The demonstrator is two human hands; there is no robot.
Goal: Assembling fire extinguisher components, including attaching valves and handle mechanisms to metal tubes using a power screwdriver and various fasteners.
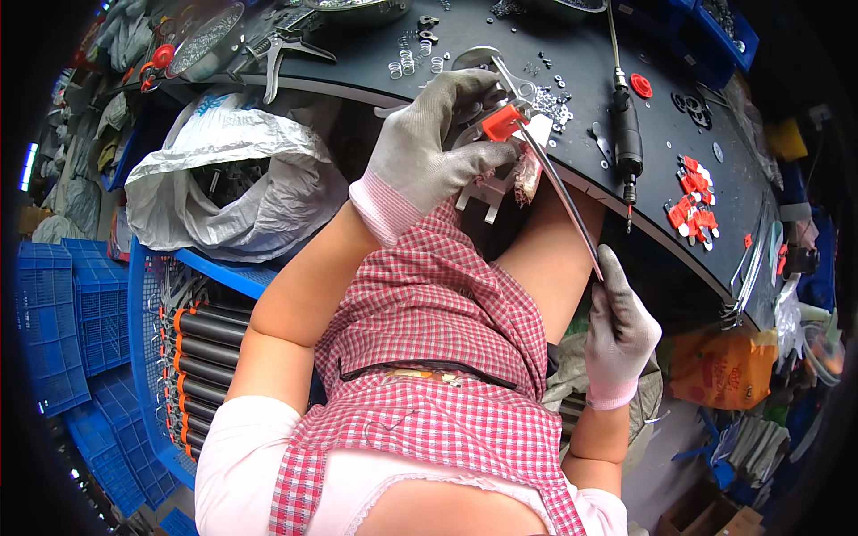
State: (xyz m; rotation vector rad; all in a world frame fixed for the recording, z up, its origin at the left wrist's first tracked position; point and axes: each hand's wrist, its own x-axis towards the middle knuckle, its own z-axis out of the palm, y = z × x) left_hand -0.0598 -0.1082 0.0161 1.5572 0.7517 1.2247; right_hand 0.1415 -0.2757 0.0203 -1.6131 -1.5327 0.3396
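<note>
My left hand [424, 143], in a grey glove with a pink cuff, is closed around a silvery metal fitting at the table's near edge. A red plastic piece [503, 124] sits on that fitting, and a white piece shows beside it. My right hand [623, 330], gloved the same way, pinches the lower end of a long thin metal rod [569, 204]. The rod's upper end reaches the red piece; whether it passes into it, I cannot tell. A frayed, brownish bundle [527, 176] hangs just below the fitting. My left fingers partly hide the fitting.
On the dark table [375, 54] lie springs [407, 61], small nuts, a black power screwdriver [627, 129] and several red-and-white pieces [693, 205]. At left are a white sack [232, 170] and a blue basket [147, 348] of black tubes with orange ends.
</note>
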